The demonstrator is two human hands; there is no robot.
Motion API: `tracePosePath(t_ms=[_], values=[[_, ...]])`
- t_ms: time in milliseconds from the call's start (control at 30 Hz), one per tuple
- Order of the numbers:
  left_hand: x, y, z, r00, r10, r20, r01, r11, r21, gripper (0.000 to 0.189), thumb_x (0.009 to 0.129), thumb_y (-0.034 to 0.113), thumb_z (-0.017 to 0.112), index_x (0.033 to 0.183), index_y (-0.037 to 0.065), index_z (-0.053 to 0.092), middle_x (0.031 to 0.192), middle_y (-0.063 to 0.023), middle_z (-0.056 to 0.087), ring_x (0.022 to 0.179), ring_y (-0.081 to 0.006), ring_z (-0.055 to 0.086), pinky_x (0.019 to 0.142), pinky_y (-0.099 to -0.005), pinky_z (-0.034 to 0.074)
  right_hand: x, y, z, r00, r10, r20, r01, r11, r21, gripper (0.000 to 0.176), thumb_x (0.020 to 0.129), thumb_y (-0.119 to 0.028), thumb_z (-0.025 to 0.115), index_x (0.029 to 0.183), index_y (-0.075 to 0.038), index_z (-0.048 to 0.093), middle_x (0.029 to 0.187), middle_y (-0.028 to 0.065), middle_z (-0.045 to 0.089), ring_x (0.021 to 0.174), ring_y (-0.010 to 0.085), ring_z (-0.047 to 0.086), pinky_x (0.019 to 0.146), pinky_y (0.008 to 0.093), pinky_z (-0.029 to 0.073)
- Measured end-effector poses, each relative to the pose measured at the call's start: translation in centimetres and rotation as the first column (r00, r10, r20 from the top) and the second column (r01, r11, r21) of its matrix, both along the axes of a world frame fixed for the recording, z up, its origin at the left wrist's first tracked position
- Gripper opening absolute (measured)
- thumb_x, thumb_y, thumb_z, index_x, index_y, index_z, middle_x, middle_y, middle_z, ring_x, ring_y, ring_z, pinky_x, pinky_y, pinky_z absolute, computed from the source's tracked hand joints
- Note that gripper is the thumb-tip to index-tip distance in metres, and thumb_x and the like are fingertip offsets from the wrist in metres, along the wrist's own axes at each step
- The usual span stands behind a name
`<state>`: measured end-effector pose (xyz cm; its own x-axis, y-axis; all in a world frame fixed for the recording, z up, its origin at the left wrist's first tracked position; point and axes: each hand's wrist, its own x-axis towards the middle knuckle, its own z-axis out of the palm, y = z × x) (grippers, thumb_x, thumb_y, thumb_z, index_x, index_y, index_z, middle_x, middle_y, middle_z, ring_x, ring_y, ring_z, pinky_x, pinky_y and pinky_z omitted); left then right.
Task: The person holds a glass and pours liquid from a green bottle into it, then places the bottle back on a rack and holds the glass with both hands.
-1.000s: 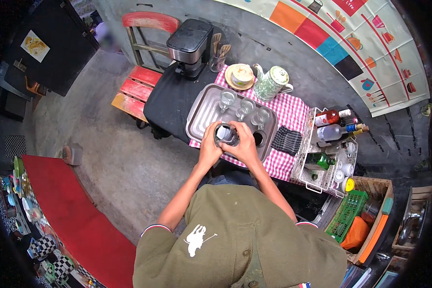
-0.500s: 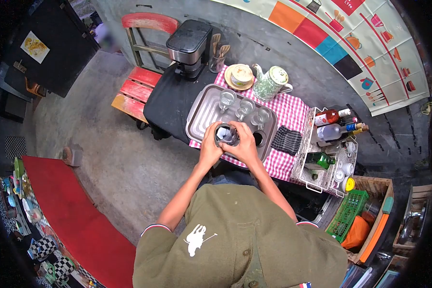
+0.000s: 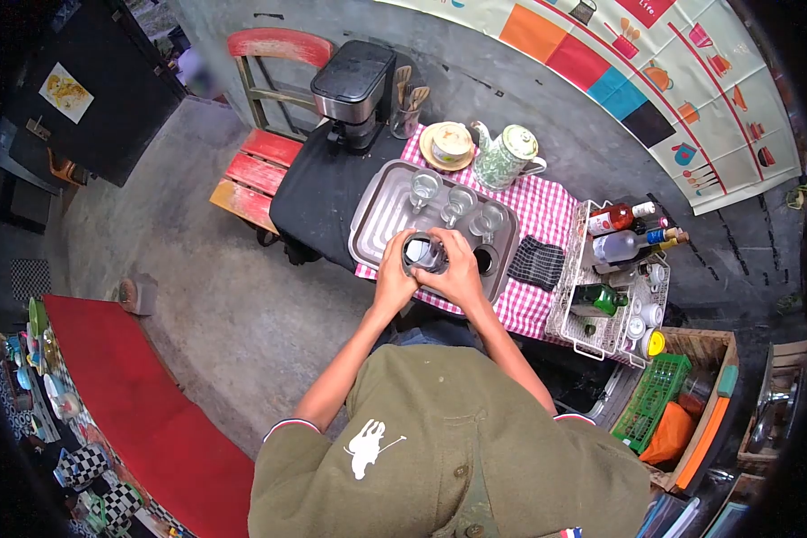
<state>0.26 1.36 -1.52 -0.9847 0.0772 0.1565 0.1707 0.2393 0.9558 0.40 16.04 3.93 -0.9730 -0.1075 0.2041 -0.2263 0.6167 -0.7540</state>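
My left hand [image 3: 394, 274] and my right hand [image 3: 458, 269] are wrapped around a glass container with a dark rim [image 3: 424, 252], one from each side. It is held over the near edge of a metal tray [image 3: 368, 224], and I look down into its round mouth. Three clear glass mugs [image 3: 458, 204] stand in a row on the tray beyond my fingers. Just right of my right hand, a small dark round object [image 3: 485, 260] rests on the tray, partly covered by the hand.
Behind the tray stand a green-patterned teapot [image 3: 505, 160] and a cup on a saucer [image 3: 448, 145]. A coffee machine [image 3: 354, 90] and a holder of wooden utensils [image 3: 407, 112] are at the back left. Right of a dark folded cloth [image 3: 536, 263] is a wire rack [image 3: 565, 309] with bottles.
Both hands keep the same grip on the glass container. The whole view shifts very slightly; nothing on the tray has visibly moved.
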Motion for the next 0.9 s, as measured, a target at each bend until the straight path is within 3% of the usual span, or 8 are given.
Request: tracePosePath(t_ms=[567,667,900], values=[[-0.23,-0.03,-0.01,1.000,0.017,-0.008,-0.017,1.000,-0.022,0.066,0.071,-0.001,0.065,0.134,0.002,0.049,0.133,-0.0192,0.053,0.126,-0.0370,0.052,0.106,-0.0421,0.042,-0.39,-0.11,0.00,1.000,0.002,0.013,-0.002,1.000,0.004,0.065,0.061,-0.025,0.081,0.121,-0.007,0.061,0.107,0.0119,0.060,0.104,0.0331,0.059,0.090,0.0448,0.049],[-0.25,0.04,0.18,1.000,0.011,-0.002,-0.011,1.000,-0.009,0.066,0.070,-0.001,0.065,0.135,0.003,0.049,0.132,-0.0189,0.053,0.127,-0.0366,0.052,0.106,-0.0418,0.042,-0.42,-0.09,0.22,1.000,0.002,-0.024,-0.001,0.999,0.035,0.063,0.062,-0.024,0.083,0.118,-0.003,0.061,0.107,0.0129,0.062,0.100,0.0293,0.062,0.089,0.0412,0.050],[-0.15,0.20,0.42,1.000,0.018,0.011,-0.018,1.000,0.011,0.067,0.070,-0.002,0.064,0.135,0.003,0.049,0.132,-0.0187,0.054,0.127,-0.0359,0.052,0.107,-0.0414,0.041,-0.46,-0.04,0.19,1.000,0.002,-0.017,-0.001,0.999,0.045,0.063,0.062,-0.023,0.082,0.118,-0.002,0.061,0.106,0.0136,0.061,0.099,0.0296,0.062,0.089,0.0415,0.049]])
